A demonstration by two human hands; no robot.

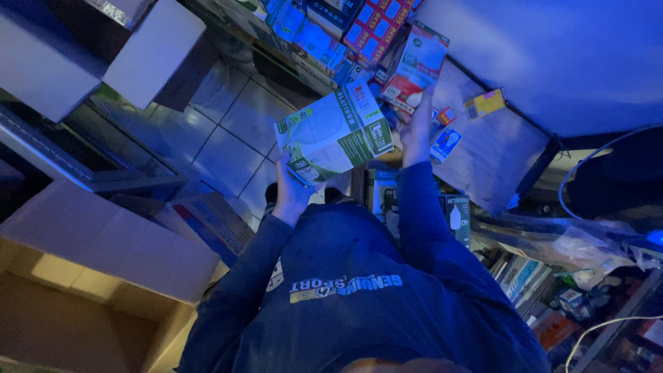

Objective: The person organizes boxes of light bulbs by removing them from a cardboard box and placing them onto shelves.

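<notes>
My left hand (290, 190) grips the lower corner of a green and white carton (335, 131) and holds it tilted in front of my chest. My right hand (416, 128) reaches past that carton's right edge, its fingers closed on the lower end of a red and white carton (416, 65). This second carton leans among several stacked cartons (345, 27) at the back. Both sleeves are dark blue.
An open cardboard box (103, 276) stands at the lower left, with pale boxes (148, 52) above it. Tiled floor (228, 131) shows between them. A wooden board (483, 145) on the right carries a small yellow pack (485, 103). Dark bulb cartons (456, 217) and cables (594, 159) crowd the right.
</notes>
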